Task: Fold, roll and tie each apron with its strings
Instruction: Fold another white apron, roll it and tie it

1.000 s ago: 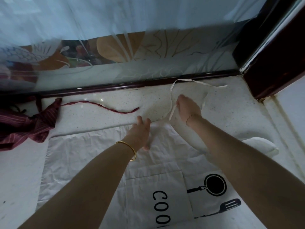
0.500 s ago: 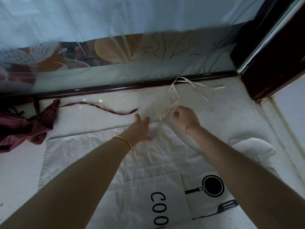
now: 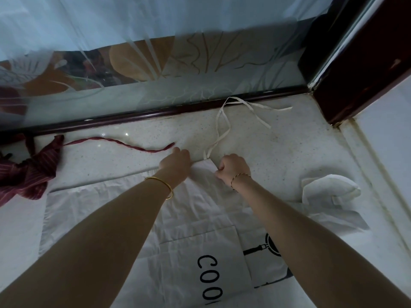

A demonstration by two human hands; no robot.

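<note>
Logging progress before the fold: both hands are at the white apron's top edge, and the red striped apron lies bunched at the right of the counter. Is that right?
Not quite. The head view shows the red striped apron bunched at the left of the counter, not the right. The left hand and right hand are indeed at the white apron's top edge.

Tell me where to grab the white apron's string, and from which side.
Pinch the white string just past the white apron's top edge, from the right, nearest the right hand: there both strands run together; farther off they splay.
</note>
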